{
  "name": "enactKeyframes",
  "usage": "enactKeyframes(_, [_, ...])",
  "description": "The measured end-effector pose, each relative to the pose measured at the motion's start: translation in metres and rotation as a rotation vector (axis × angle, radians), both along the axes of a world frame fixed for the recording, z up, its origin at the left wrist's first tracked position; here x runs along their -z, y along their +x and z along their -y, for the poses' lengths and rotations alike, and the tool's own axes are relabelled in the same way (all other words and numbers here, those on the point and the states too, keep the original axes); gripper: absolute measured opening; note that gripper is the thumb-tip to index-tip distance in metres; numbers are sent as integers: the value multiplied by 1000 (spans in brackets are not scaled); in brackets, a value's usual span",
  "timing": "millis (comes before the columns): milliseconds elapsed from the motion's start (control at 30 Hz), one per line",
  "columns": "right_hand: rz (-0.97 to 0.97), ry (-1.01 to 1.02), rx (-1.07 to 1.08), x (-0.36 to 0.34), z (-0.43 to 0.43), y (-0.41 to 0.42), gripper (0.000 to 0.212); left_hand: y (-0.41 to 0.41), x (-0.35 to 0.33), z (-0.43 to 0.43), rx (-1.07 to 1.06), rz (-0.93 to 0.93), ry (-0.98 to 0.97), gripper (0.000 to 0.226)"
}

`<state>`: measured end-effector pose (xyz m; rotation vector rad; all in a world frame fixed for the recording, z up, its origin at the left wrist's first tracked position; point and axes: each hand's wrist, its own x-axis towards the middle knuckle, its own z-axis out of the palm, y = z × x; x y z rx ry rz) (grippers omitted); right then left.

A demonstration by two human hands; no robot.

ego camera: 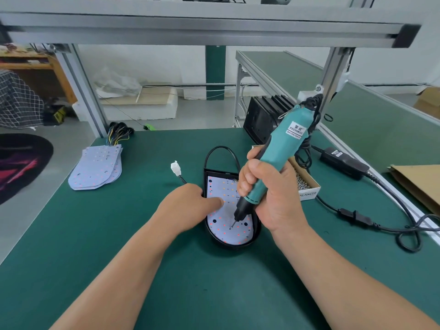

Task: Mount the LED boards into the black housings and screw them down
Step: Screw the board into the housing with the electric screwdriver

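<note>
Your R hand grips the screwdriver, fingers wrapped round its teal body, w/ the bit tip down on the board. The board sits inside the housing on the surface. Your L hand presses one straight finger on the board's left part and holds nothing. Spare boards lie well left of the housing, the screw box just right of it, and the connector near its far-left corner.

cam: head, one wide-angle view | from: worn above the near edge of the worktop | faces: forward and down, overhead rail bowed along the top | range: close, left hand and right hand mid-frame, forearms running off the bottom edge
</note>
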<state>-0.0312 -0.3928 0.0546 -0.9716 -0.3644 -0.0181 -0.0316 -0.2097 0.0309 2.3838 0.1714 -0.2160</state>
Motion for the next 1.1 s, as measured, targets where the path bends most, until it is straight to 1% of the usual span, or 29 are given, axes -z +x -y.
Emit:
enactKeyframes(100, [38, -53, -18, -2, -2, -3, 15, 0, -1, 1, -10, -6, 12, 50])
enactKeyframes(233, [135, -135, -84, -5, -6, -9, 8, 1, -1, 1, -10, -13, 45, 50])
enactKeyframes(333, [185, -188, -128, -5, -8, -10, 17, 1, 0, 0, 3, 0, 49, 55])
enactKeyframes(433, [201, -229, -149, -4, -8, -9, 19, 1, 1, 0, 3, 2, 73, 56])
enactKeyframes(533, [186, -206, -182, -3, -5, -8, 6, 1, 1, 0, -7, 4, 71, 56])
enactKeyframes(600, [168, -185, -176, -3, -2, -8, 10, 0, 0, 0, -10, 4, 57, 56])
enactKeyframes(700, [201, -131, -146, -7, 1, -8, 16, 0, -1, 0, -8, -3, 42, 54])
enactKeyframes(800, [263, -26, -116, -14, 9, -6, 14, -1, -3, -1, 1, 1, 49, 53])
enactKeyframes(867, [244, 47, -73, -17, 17, 0, 10, -4, -7, 0, 10, 7, 59, 59])
enactKeyframes(933, [153, 113, -1, -15, 22, 7, 6, -5, -13, -2, -19, -14, 3, 62])
enactKeyframes(967, [95, 143, 39, -13, 25, 11, 4, -4, -16, -3, -52, -30, -55, 59])
enactKeyframes(1000, [38, 176, 70, -10, 27, 15, 3, -1, -19, -6, -88, -45, -138, 51])
enactKeyframes(1033, [-13, 211, 89, -8, 29, 19, 2, 1, -21, -8, -125, -51, -253, 39])
enactKeyframes(1100, [-89, 277, 115, -4, 33, 26, 2, 4, -24, -13, -221, -49, -575, 18])
